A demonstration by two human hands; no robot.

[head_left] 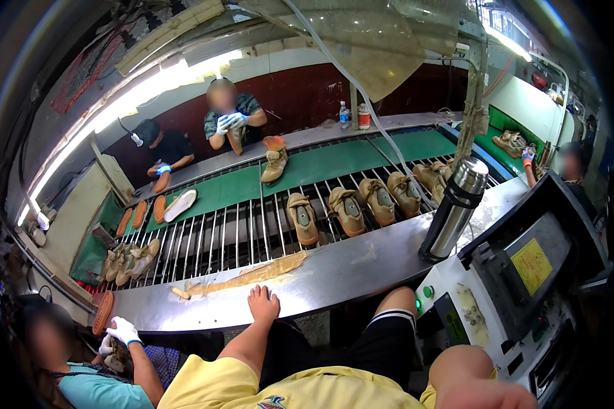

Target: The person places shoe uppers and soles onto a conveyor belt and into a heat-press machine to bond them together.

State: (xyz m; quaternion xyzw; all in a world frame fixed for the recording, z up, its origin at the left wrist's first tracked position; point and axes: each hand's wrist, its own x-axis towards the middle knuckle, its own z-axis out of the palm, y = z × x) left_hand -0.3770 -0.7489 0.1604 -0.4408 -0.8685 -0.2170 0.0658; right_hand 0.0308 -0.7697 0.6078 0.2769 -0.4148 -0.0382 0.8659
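My left hand [262,305] lies on the near metal ledge [218,307] of the conveyor, its fingers spread and nothing in it. Just beyond it, a strip of brown tape [266,271] is stuck to the ledge, with a small tan piece [181,293] at its left end. My right hand [488,395] is at the lower right edge, close to a white and black machine [512,307]; its fingers are blurred and partly cut off. Ahead, several tan shoes stand on the metal rods, among them a shoe [302,219] and a shoe [346,213].
A steel thermos [457,204] stands on the ledge at right. Along the green belt [341,163] are a tan shoe [275,160], soles [140,213] and a white sole [181,204]. Gloved co-workers sit across the line, at far right and at near left [102,382].
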